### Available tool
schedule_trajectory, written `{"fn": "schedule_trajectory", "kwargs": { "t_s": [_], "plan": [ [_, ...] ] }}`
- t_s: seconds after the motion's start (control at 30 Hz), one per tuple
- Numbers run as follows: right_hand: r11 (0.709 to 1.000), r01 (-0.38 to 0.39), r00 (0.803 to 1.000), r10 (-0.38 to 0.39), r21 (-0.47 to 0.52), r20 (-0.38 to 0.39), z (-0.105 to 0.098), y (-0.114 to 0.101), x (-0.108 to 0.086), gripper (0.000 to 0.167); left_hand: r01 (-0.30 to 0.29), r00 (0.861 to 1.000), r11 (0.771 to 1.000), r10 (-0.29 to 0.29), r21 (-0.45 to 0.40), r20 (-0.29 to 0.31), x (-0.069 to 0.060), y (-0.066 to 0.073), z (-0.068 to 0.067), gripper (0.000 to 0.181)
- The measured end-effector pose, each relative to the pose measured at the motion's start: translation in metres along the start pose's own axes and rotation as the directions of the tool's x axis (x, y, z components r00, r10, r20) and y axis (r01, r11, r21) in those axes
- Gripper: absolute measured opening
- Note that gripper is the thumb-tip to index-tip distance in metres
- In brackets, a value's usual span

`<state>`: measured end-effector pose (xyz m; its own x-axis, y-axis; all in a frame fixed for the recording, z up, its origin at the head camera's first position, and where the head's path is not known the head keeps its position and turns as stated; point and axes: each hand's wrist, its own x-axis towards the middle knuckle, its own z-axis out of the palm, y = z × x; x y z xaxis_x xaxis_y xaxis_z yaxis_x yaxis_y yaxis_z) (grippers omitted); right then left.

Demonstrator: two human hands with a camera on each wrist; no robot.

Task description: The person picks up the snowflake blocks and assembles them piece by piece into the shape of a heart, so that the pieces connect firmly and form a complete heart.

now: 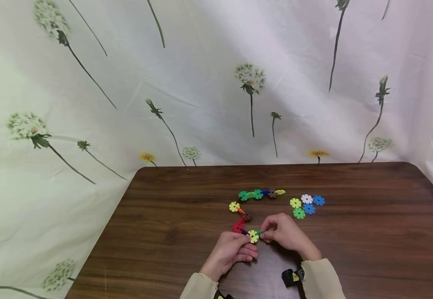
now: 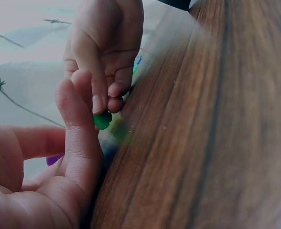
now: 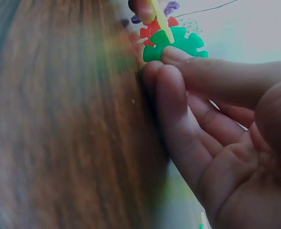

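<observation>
My left hand (image 1: 229, 251) pinches a yellow notched disc (image 1: 253, 236) at the near end of a chain of interlocking plastic discs. Opposite it, my right hand (image 1: 285, 234) pinches a green notched disc (image 3: 183, 43) between thumb and index finger. In the right wrist view the green disc meets the edge of the yellow disc (image 3: 163, 21); how deep their slots sit is hidden. A purple disc (image 1: 244, 231) and a red disc (image 1: 238, 226) follow the yellow one in the chain. The left wrist view shows just part of the green disc (image 2: 102, 120) below the right fingertips.
Farther along, the chain curves past a brown disc (image 1: 248, 217) and another yellow disc (image 1: 234, 207) to a row with green discs (image 1: 258, 194). Loose discs lie to the right, among them a white disc (image 1: 307, 199). The wooden table (image 1: 156, 232) ends at a flower-printed cloth (image 1: 209, 83).
</observation>
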<state>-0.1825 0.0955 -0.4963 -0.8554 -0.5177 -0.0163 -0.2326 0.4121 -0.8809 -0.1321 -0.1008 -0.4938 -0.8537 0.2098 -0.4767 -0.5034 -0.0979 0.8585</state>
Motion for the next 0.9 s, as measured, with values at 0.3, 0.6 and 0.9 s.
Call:
{"fn": "schedule_trajectory", "kwargs": {
  "t_s": [0.3,0.6,0.9],
  "plan": [
    [0.999,-0.03,0.995,0.031,0.01,-0.091,-0.026,0.008,-0.01,0.02,-0.008,1.0,1.0,0.008,-0.003,0.0,0.0,0.0,0.001,0.022],
    [0.955,-0.265,0.87,0.178,-0.133,-0.459,-0.059,0.02,-0.03,0.023,0.001,1.0,1.0,-0.001,0.001,0.006,-0.001,0.001,0.0,0.021],
    [0.928,-0.29,0.89,0.171,-0.234,-0.423,-0.062,0.024,-0.034,0.032,0.008,1.0,1.0,-0.008,0.002,0.019,-0.001,0.001,-0.001,0.021]
  ]
}}
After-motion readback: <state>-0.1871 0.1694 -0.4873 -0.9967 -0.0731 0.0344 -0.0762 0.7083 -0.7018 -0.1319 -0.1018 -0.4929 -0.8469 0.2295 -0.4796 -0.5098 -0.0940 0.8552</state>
